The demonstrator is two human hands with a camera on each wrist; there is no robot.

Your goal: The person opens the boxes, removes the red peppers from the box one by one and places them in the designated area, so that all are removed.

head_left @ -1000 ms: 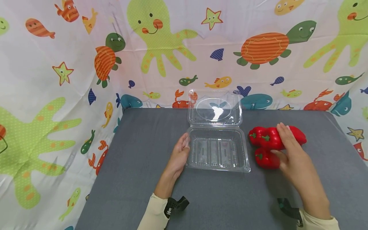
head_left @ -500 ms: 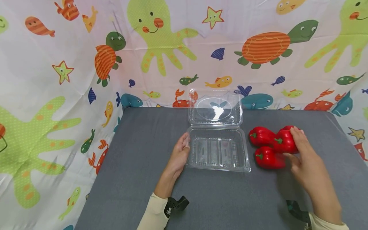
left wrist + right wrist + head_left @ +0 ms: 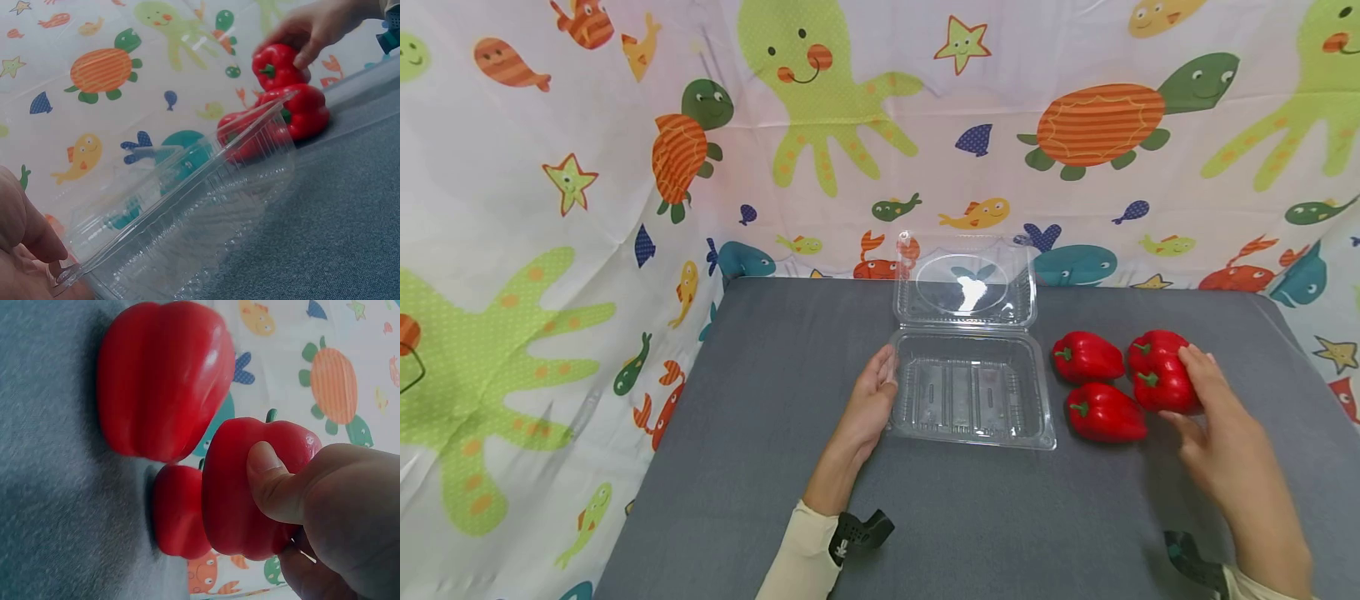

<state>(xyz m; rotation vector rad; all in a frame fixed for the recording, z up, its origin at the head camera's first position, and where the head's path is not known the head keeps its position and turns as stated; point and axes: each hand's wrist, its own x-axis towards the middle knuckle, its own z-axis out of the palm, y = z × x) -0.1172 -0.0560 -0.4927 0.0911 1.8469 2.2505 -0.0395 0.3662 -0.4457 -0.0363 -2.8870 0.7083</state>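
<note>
A clear plastic clamshell container lies on the grey cloth with its lid raised at the back. My left hand pinches its left rim between thumb and fingers; the left wrist view shows this grip too. On the right, my right hand holds a red bell pepper, thumb on its near side. In the left wrist view this pepper sits higher than the others. Other red bell peppers lie close by: one at the back left, one in front, another partly hidden behind the held one.
A grey cloth covers the table. Behind it and on the left hangs a white curtain printed with sea animals. The raised lid stands close to the back curtain.
My right hand has moved right with the pepper, away from the front and back-left peppers, which show more fully. The left hand and container have stayed in place.
</note>
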